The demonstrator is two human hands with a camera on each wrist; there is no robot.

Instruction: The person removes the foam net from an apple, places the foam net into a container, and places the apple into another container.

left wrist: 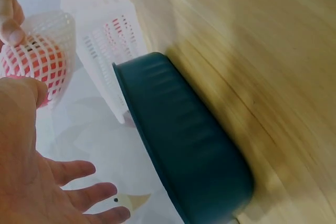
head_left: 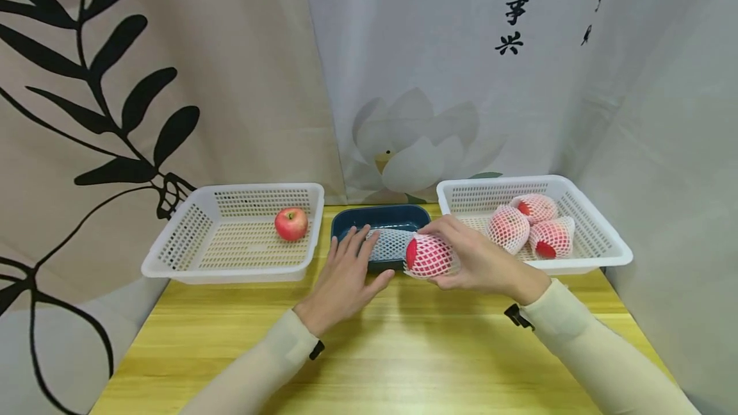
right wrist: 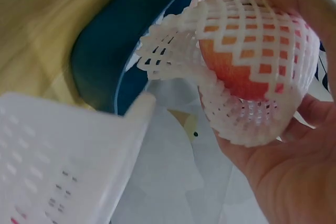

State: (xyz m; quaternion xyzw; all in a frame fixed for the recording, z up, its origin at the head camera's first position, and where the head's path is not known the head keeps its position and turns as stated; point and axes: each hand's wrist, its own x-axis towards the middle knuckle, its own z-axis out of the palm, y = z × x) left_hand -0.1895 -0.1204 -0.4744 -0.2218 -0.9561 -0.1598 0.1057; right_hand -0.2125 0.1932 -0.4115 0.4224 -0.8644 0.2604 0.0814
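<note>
My right hand point(head_left: 484, 262) grips an apple point(head_left: 429, 256) wrapped in a white foam net, held above the table just in front of the dark teal tray point(head_left: 340, 218). In the right wrist view the foam net point(right wrist: 173, 51) gapes at one end, and red apple skin shows there. My left hand point(head_left: 346, 274) hovers at the tray's front left with its fingers spread and nothing in them. Its thumb points toward the wrapped apple, but whether they touch I cannot tell. Inside the tray lies white foam netting point(head_left: 392, 245), partly hidden by both hands.
On the left stands a white perforated basket point(head_left: 230, 274) with one bare red apple point(head_left: 291, 224). A similar basket point(head_left: 599, 250) on the right holds several net-wrapped apples point(head_left: 508, 229). Behind the wooden table point(head_left: 369, 364) hangs a printed curtain point(head_left: 415, 50).
</note>
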